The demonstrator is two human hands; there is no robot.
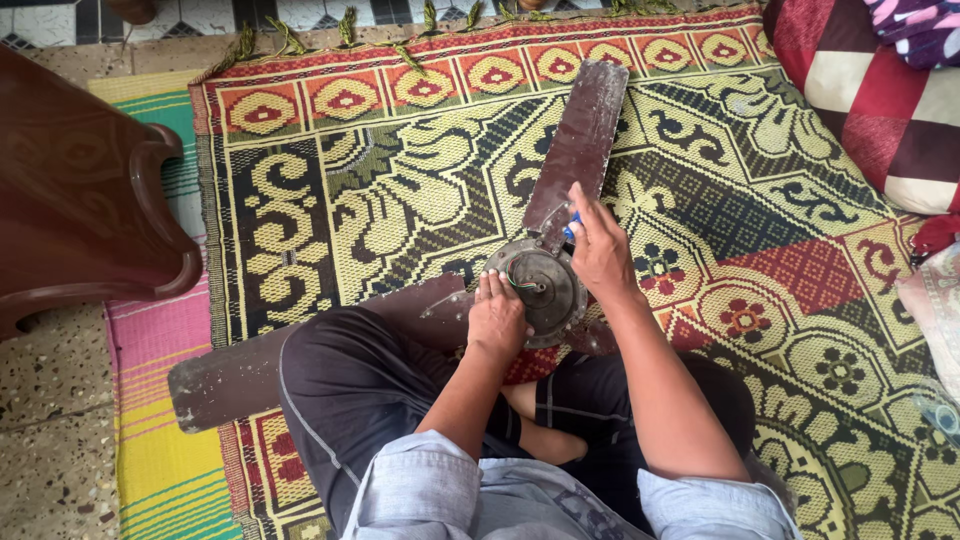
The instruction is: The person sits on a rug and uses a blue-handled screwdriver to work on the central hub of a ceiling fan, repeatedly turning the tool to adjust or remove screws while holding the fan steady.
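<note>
We see the left hand (497,318) pressed flat on the round grey metal ceiling-fan motor hub (543,287) at mat centre, right hand (600,250) pinching a small blue tool (571,226) at the hub's 12 o'clock blade bracket, both dusty brown blades (585,135) still attached.

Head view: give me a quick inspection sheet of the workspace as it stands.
Surface: patterned woven mat on a speckled floor.
Job's things: ceiling fan motor with brown blades, one pointing away, one leftward.
Clutter: nothing seen.
Hands: left hand rests on the motor rim; right hand holds a small blue-handled tool at the blade bracket.
Cables: coloured wires at the hub.
Surroundings: dark wooden furniture left, checked cushion right.
</note>
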